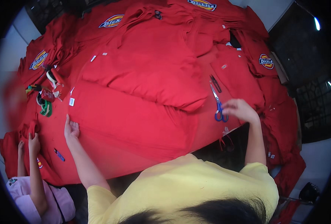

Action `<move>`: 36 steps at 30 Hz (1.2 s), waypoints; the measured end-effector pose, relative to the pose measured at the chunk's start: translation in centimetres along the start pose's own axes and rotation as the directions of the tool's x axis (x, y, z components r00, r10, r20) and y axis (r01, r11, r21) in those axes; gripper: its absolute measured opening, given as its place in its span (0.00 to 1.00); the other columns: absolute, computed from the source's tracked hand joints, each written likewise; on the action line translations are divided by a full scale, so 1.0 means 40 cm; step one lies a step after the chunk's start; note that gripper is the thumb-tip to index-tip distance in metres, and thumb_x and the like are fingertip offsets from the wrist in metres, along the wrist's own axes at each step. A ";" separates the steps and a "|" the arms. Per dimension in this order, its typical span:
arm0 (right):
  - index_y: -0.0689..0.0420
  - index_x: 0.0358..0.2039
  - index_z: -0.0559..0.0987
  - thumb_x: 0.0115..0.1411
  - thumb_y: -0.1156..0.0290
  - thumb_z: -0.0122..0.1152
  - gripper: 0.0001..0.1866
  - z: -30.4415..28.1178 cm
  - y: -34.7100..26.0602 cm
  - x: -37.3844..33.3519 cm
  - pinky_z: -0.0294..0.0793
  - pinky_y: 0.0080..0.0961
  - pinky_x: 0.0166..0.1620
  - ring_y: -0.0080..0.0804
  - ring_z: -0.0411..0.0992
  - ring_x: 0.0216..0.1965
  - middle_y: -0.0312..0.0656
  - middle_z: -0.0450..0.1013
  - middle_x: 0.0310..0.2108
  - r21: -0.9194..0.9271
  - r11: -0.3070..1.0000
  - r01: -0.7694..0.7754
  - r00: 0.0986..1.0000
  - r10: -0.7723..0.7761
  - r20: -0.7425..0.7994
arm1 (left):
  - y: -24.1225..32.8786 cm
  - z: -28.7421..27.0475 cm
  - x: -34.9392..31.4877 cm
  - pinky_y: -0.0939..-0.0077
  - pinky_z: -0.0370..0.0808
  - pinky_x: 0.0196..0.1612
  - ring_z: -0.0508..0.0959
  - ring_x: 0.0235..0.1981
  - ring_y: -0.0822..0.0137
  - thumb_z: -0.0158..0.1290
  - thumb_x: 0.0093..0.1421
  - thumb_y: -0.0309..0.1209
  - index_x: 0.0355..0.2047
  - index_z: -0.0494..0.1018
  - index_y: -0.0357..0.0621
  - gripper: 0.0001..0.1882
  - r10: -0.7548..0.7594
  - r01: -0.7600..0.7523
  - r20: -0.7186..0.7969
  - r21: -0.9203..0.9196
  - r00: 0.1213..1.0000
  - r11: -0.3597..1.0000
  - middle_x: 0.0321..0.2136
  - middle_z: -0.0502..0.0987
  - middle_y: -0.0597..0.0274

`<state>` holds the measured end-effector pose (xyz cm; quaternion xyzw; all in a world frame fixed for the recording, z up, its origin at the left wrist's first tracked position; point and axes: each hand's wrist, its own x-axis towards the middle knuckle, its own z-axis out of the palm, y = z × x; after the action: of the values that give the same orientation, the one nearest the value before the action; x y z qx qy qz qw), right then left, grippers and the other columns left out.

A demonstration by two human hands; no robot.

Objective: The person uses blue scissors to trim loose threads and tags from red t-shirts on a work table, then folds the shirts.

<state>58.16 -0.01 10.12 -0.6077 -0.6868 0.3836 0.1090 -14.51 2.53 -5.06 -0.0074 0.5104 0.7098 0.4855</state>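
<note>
A red folded garment [132,115] lies flat in front of me, with a white tag [72,102] at its left end. My left hand [72,129] rests beside its left edge, thumb out and fingers loosely bent, holding nothing I can see. On the right, scissors with blue handles [219,108] lie on the red table surface, blades pointing away. My right hand [238,110] is over the right side of their handles, fingers apart and slightly bent; whether they touch the handles is unclear. Small dark thread snips [215,83] lie just beyond the scissors.
Red garments [143,56] are heaped across the far side, with more folded ones [238,71] at right. Tape rolls [46,107] and small tools sit at left, near a blue cutter [59,154]. At lower left, another person [42,198] handles red fabric.
</note>
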 end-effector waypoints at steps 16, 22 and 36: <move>0.61 0.42 0.79 0.57 0.64 0.59 0.16 0.407 -0.755 0.673 0.70 0.29 0.49 0.38 0.74 0.44 0.48 0.76 0.41 0.231 0.624 0.746 0.560 -0.777 0.288 | -0.182 0.144 -0.163 0.62 0.67 0.58 0.72 0.52 0.63 0.51 0.63 0.29 0.49 0.68 0.43 0.14 0.321 -0.236 0.276 -0.300 0.906 0.924 0.48 0.74 0.60; 0.58 0.37 0.81 0.54 0.64 0.60 0.14 0.746 -1.084 0.876 0.73 0.34 0.44 0.42 0.76 0.39 0.50 0.77 0.35 0.128 0.649 0.750 0.583 -0.740 0.335 | -0.160 0.129 -0.181 0.60 0.65 0.59 0.71 0.54 0.60 0.48 0.65 0.36 0.51 0.67 0.40 0.17 0.281 -0.140 0.298 -0.418 0.912 0.898 0.51 0.72 0.56; 0.52 0.33 0.83 0.48 0.64 0.68 0.11 0.982 -1.324 0.979 0.73 0.37 0.48 0.43 0.73 0.46 0.47 0.76 0.41 0.047 0.943 0.330 0.925 -0.313 -0.214 | -0.149 0.114 -0.176 0.74 0.73 0.48 0.76 0.42 0.71 0.45 0.67 0.35 0.45 0.70 0.42 0.12 0.166 -0.003 0.448 -0.343 0.879 0.939 0.41 0.77 0.64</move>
<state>-15.12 22.21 5.82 -0.5178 -0.7460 0.3241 0.2651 -4.43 1.12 -3.57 0.1058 0.2502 0.7867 0.5543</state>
